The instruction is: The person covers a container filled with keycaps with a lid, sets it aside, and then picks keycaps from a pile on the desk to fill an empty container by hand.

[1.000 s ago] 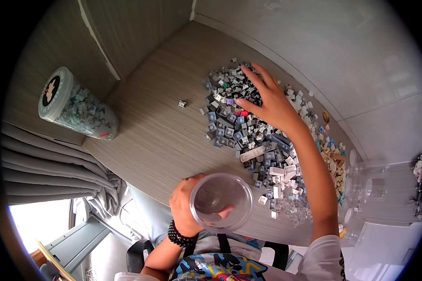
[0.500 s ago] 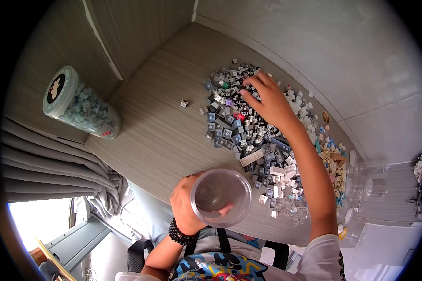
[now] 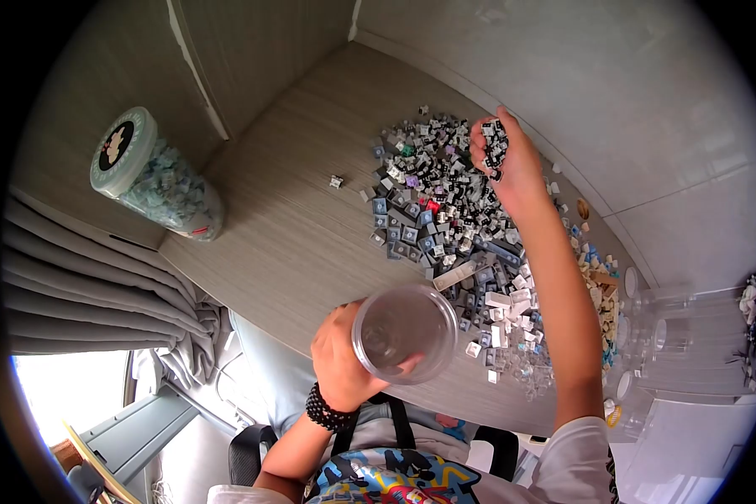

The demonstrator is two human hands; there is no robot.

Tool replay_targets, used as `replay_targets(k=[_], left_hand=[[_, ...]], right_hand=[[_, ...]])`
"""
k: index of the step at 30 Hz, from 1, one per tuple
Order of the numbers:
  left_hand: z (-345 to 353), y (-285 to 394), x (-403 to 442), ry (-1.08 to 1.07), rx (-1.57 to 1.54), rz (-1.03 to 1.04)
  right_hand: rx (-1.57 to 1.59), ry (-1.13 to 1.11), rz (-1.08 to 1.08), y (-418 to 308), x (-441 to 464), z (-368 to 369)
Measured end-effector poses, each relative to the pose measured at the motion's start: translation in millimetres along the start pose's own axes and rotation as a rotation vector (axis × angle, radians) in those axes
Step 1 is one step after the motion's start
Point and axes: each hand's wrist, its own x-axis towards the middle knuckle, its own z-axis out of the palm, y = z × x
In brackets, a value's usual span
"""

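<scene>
My left hand is wrapped round a clear plastic jar near the table's front edge, its round mouth facing up and nothing visible inside. At the back of the pile, my right hand is turned palm up, fingers curled round a handful of small black-and-white keyboard switches. Below and left of it spread more loose switches. Grey keycaps lie along the pile's left side, white keycaps toward the front. My right forearm hides part of the heap.
A lidded clear jar full of pale green pieces stands at the left. One stray switch lies apart on the wooden table. Several clear containers stand at the right. A tiled wall borders the back; a grey curtain hangs left.
My right hand has turned from palm down over the pile to palm up, lifting a handful of switches and moving right. The jar in my left hand has shifted slightly up and right.
</scene>
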Motion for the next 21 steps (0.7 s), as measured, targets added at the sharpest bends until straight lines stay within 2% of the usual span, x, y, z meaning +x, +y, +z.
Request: replay_targets(k=[2, 3, 6, 11, 15, 16, 19, 21], left_hand=[[-4, 1, -4, -0.120, 0.027, -0.086], [-3, 2, -4, -0.121, 0.024, -0.082], [-1, 2, -3, -0.089, 0.027, -0.105], [-2, 3, 2, -0.050, 0.077, -0.025], [-1, 6, 5, -0.026, 0.111, 0.004], [0, 7, 5, -0.017, 0.113, 0.017], [0, 10, 7, 0.009, 0.122, 0.040], [0, 11, 9, -0.007, 0.110, 0.075]], right_hand=[[0.273, -0.077, 0.100, -8, -5, 1], [0.272, -0.075, 0.095, -13, -8, 2], [0.505, -0.154, 0.266, -28, -24, 12], [0.570, -0.307, 0.226, -68, -78, 62], [0.297, -0.268, 0.084, -98, -127, 106], [0.156, -0.328, -0.033, -98, -134, 109], [-0.109, -0.316, -0.256, -98, -155, 121], [-0.147, -0.340, -0.279, -93, -163, 124]])
